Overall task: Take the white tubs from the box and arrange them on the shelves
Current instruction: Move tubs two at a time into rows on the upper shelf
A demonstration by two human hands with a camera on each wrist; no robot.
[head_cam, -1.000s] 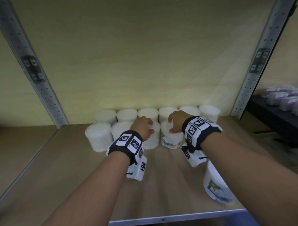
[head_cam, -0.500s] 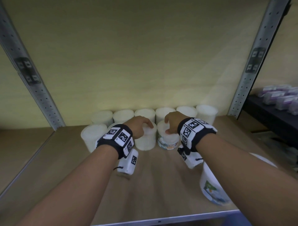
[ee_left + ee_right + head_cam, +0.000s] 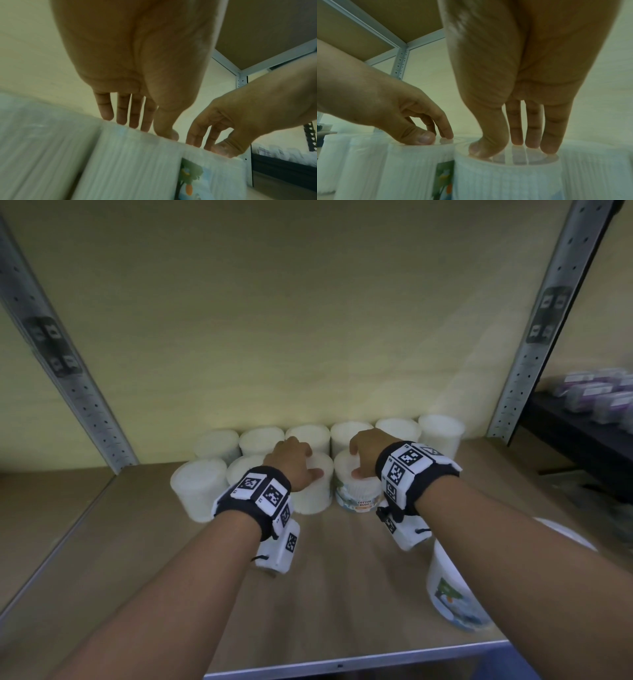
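Now I have my left hand (image 3: 297, 462) on the lid of one white tub (image 3: 313, 487) and my right hand (image 3: 368, 451) on the tub beside it (image 3: 358, 491), on the shelf (image 3: 342, 594). My fingers (image 3: 550, 135) are mostly straight, tips pressing down, gripping nothing. I think I should push both gently back, level with the row (image 3: 308, 436). The tubs look packed with cotton buds. Another tub (image 3: 452, 597) waits near the front edge.
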